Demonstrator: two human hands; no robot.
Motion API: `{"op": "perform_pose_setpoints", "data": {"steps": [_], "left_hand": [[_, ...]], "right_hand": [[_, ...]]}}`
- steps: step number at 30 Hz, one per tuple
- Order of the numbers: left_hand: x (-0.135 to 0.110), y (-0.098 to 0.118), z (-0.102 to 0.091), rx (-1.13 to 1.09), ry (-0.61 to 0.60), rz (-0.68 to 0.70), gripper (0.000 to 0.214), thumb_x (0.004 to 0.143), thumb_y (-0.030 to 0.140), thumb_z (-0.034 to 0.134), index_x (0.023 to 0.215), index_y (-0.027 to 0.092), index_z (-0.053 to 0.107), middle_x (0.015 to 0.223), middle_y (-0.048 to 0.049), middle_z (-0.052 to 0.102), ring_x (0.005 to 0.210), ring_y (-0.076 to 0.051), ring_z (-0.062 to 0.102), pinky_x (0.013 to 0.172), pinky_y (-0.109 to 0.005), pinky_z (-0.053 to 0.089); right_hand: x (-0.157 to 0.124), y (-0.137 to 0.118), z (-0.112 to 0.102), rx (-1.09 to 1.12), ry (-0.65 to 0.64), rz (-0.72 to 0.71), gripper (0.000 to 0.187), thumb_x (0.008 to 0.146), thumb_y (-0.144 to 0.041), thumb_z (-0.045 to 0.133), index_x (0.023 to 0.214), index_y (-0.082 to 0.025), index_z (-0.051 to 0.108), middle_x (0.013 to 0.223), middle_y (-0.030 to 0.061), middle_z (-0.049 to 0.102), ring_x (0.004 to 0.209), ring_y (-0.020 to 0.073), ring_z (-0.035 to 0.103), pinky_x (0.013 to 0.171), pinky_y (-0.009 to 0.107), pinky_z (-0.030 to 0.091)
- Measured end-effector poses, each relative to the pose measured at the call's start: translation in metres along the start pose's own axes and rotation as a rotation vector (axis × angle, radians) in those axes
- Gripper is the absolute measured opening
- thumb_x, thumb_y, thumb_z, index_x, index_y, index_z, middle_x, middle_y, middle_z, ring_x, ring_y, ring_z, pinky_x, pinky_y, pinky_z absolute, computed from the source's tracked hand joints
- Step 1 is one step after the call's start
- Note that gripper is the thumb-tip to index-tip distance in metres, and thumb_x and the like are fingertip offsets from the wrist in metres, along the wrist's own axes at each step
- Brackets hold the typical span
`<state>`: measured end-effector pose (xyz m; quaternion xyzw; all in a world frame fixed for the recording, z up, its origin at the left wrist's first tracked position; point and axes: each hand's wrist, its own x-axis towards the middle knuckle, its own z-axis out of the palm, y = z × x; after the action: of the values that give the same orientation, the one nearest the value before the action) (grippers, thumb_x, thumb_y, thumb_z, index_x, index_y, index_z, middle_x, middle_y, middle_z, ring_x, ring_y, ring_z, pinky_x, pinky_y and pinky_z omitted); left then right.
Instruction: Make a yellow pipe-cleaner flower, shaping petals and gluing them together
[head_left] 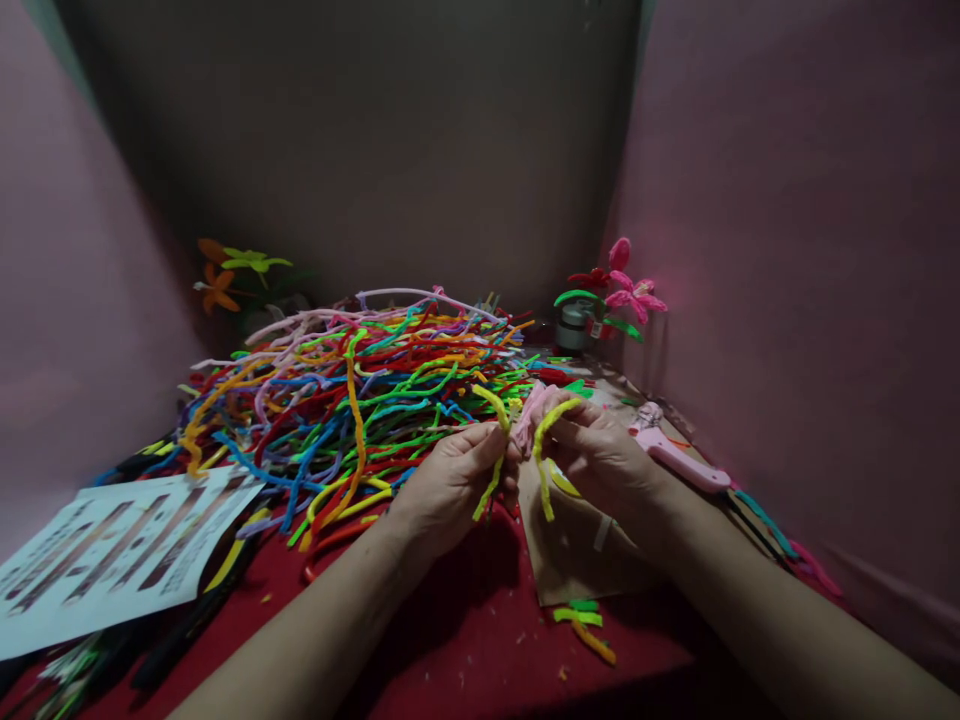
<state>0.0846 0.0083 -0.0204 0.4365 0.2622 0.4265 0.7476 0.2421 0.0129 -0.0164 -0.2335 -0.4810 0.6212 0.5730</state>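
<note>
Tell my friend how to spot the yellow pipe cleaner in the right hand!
Find the big colourful pile on the red tabletop. Near its front right edge, the right hand holds a fuzzy yellow pipe cleaner. Its bend bulges left, while the other yellow one, in the left hand, bulges right.

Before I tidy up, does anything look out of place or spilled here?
Yes, mildly: a few green, yellow and orange scraps lie loose on the red cloth by the near edge of the brown sheet, apart from the tangled pile.
</note>
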Motion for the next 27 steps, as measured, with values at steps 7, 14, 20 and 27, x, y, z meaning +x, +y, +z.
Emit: {"op": "perform_pose_setpoints", "data": {"steps": [7, 14, 20, 27], "left_hand": [[0.000, -0.005, 0.004, 0.021, -0.050, 0.017, 0.024, 0.078, 0.032, 0.054, 0.070, 0.011, 0.063, 0.060, -0.0021, 0.057, 0.054, -0.009, 0.051, 0.059, -0.022, 0.041], [0.002, -0.010, 0.003, -0.006, -0.114, 0.014, 0.024, 0.080, 0.031, 0.053, 0.080, 0.009, 0.063, 0.067, -0.0050, 0.061, 0.058, -0.011, 0.056, 0.060, -0.022, 0.044], [0.001, -0.011, 0.002, -0.020, -0.164, -0.060, 0.028, 0.081, 0.037, 0.048, 0.083, 0.011, 0.059, 0.068, -0.0073, 0.063, 0.051, -0.014, 0.059, 0.042, -0.021, 0.043], [-0.001, -0.007, 0.004, 0.010, -0.132, -0.068, 0.031, 0.081, 0.038, 0.048, 0.081, 0.009, 0.058, 0.067, -0.0066, 0.061, 0.039, -0.004, 0.043, 0.034, -0.015, 0.029]], "right_hand": [[0.001, 0.011, 0.002, 0.083, 0.002, 0.023, 0.013, 0.067, -0.023, 0.067, 0.065, -0.018, 0.055, 0.067, -0.0021, 0.051, 0.060, 0.0103, 0.048, 0.061, 0.026, 0.040], [0.002, 0.012, 0.005, 0.075, 0.010, -0.038, 0.013, 0.068, -0.024, 0.066, 0.066, -0.019, 0.054, 0.068, -0.0018, 0.051, 0.058, 0.0102, 0.046, 0.056, 0.024, 0.038], [0.000, 0.014, 0.005, 0.003, 0.073, -0.095, 0.013, 0.070, -0.027, 0.065, 0.069, -0.020, 0.053, 0.066, -0.0026, 0.052, 0.057, 0.0105, 0.045, 0.061, 0.025, 0.038], [0.000, 0.019, 0.001, -0.025, 0.058, -0.149, 0.008, 0.072, -0.021, 0.062, 0.071, -0.020, 0.055, 0.068, -0.0028, 0.053, 0.059, 0.0100, 0.046, 0.062, 0.025, 0.038]]}}
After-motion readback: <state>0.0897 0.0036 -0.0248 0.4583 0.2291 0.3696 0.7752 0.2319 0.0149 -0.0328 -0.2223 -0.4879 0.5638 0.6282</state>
